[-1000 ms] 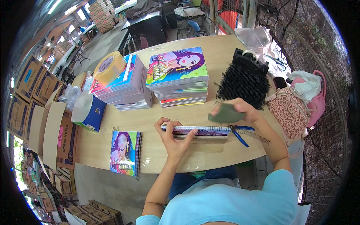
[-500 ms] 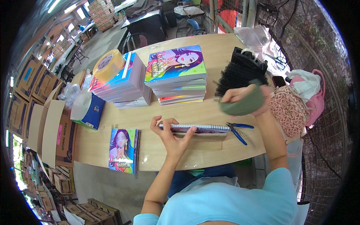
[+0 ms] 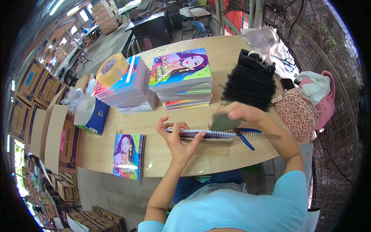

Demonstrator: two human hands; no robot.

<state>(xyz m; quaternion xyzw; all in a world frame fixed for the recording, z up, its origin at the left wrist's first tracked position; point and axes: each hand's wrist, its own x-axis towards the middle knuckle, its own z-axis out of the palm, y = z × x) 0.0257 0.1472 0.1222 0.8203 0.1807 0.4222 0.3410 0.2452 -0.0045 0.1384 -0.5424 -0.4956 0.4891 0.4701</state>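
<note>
My left hand (image 3: 178,143) grips a spiral notebook (image 3: 216,134) that stands on edge, its fingers over the far side and its thumb on the near side. A dark wire coil (image 3: 266,136) runs along the notebook's top edge and sticks out past its right end. My right hand (image 3: 244,112) is closed on a dark green flat pad (image 3: 224,123), held low over the right part of the coiled edge; I cannot tell whether it touches. Blue-handled pliers (image 3: 246,142) lie beside the notebook's right end. A coil-bound notebook (image 3: 127,154) with a colourful cover lies flat to the left.
Two notebook stacks (image 3: 180,71) (image 3: 133,83) stand at the back, a tape roll (image 3: 113,69) on the left one. Black coils (image 3: 247,87) lie by a tape dispenser (image 3: 257,62). A patterned bag (image 3: 295,112) sits far right; a blue box (image 3: 96,116) and open carton (image 3: 67,143) are left.
My right hand has come down and left with the green pad to the notebook's coiled edge. The loose coil end now points straight right instead of drooping. My left hand keeps its grip.
</note>
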